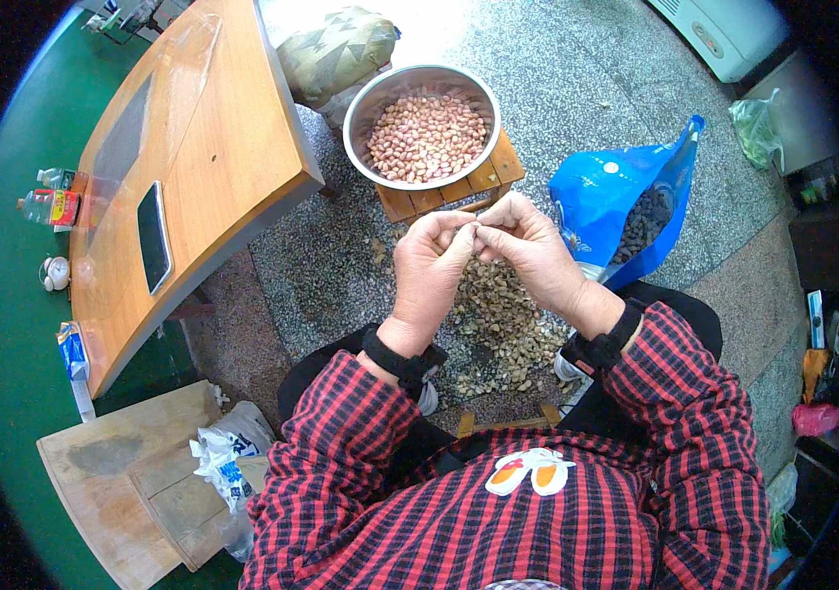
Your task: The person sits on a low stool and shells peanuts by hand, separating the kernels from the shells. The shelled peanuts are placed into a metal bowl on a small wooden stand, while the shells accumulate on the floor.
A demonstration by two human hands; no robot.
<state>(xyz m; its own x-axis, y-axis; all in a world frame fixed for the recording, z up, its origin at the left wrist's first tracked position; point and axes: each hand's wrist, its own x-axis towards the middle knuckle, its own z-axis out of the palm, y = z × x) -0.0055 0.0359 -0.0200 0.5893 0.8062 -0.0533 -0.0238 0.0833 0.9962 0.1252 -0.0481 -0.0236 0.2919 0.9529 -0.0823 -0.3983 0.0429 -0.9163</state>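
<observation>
My left hand and my right hand meet at the fingertips. Between them they pinch a small pale peanut piece, mostly hidden by the fingers. Just beyond, a steel basin holds many shelled pink peanuts. It rests on a small slatted wooden stool. Below my hands, broken peanut shells lie heaped on the floor between my feet. To the right of my right hand stands an open blue plastic bag with dark, lumpy pods inside.
A wooden table on the left bears a smartphone. Behind the basin sits a stuffed patterned sack. At lower left are a wooden board and a white plastic bag. Along the right edge are a pale appliance and a green bag.
</observation>
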